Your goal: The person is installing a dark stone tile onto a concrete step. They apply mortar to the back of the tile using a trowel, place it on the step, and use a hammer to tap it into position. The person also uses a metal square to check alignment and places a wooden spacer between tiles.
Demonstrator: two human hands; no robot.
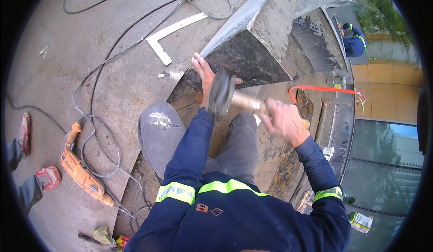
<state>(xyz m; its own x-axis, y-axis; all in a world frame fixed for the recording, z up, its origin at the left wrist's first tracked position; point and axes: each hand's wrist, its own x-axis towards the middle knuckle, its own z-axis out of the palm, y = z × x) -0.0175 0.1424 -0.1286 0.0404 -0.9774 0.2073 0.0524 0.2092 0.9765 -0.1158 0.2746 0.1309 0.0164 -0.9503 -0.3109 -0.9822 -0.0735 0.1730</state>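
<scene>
My right hand [286, 122] is wrapped round the wooden handle [247, 102] of a mallet. The mallet's thick black head [219, 92], smeared by motion, hangs above my left forearm and hides part of my left hand. My left hand [205, 74] lies against the near edge of a dark stone slab [248, 58], its visible fingers stretched out and apart. The slab stands tilted, with grey mortar [274, 24] behind its upper edge. A white L-shaped square [176, 32] rests on the floor beyond my left hand.
An orange power drill [83, 168] lies at left among looping black cables [100, 67]. A red-orange bar [322, 88] lies at right beside a low ledge. Another person's shoes [48, 178] show at far left. A co-worker in blue [354, 42] is at upper right.
</scene>
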